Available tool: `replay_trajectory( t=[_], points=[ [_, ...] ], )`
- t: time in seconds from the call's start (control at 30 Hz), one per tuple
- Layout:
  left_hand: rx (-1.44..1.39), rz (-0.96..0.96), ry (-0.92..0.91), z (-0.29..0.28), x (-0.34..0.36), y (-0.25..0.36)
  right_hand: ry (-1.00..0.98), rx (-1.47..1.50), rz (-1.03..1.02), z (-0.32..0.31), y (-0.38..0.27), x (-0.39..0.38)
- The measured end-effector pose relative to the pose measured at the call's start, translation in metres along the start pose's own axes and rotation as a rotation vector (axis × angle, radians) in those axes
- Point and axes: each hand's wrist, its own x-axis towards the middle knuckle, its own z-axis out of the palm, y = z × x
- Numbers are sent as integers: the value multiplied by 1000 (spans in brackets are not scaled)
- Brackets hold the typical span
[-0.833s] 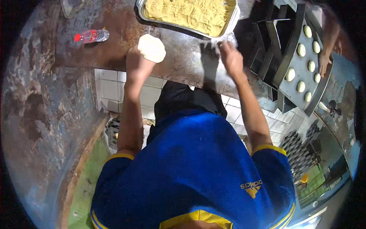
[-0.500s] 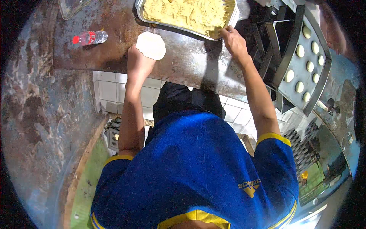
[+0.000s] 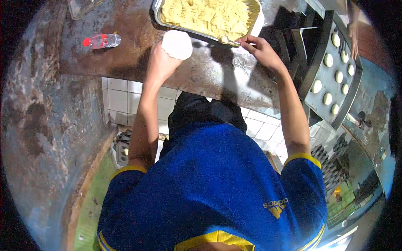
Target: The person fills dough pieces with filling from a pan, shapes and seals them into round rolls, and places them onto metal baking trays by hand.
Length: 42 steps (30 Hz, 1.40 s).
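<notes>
A pale flat disc of dough (image 3: 177,44) rests on my left hand (image 3: 161,62), whose fingers curl beneath it, largely hidden. My right hand (image 3: 261,52) grips a small spoon (image 3: 226,40) at the near edge of a metal tray (image 3: 254,26), with its fingers closed around the handle. That tray holds a lumpy yellow filling (image 3: 207,14), and the spoon's head is over its rim. Both hands are above the worn metal worktable (image 3: 113,62).
A plastic bottle with red cap (image 3: 102,41) lies at the left. Stacked dark trays (image 3: 295,37) stand at the right, the front one (image 3: 318,104) tilted and bearing several dough balls (image 3: 328,60). Another person's hand (image 3: 354,39) is beside them, at the back right.
My right hand has moved up to the filling tray's edge, and the spoon now shows in it. My left hand with the dough has shifted slightly right and up.
</notes>
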Motion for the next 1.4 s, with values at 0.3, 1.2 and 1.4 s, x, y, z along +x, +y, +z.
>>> replay_trajectory(
  t=[0.3,1.2,1.4],
  points=[
    [-237,344,21,6,17,49,579,-337,-478,77,-135,-37],
    [-257,267,-848,-21,11,95,241,-44,-446,49,-176,-62],
    [-618,174,-670,-14,-3,88,346,204,-348,55,-173,-63]
  ],
)
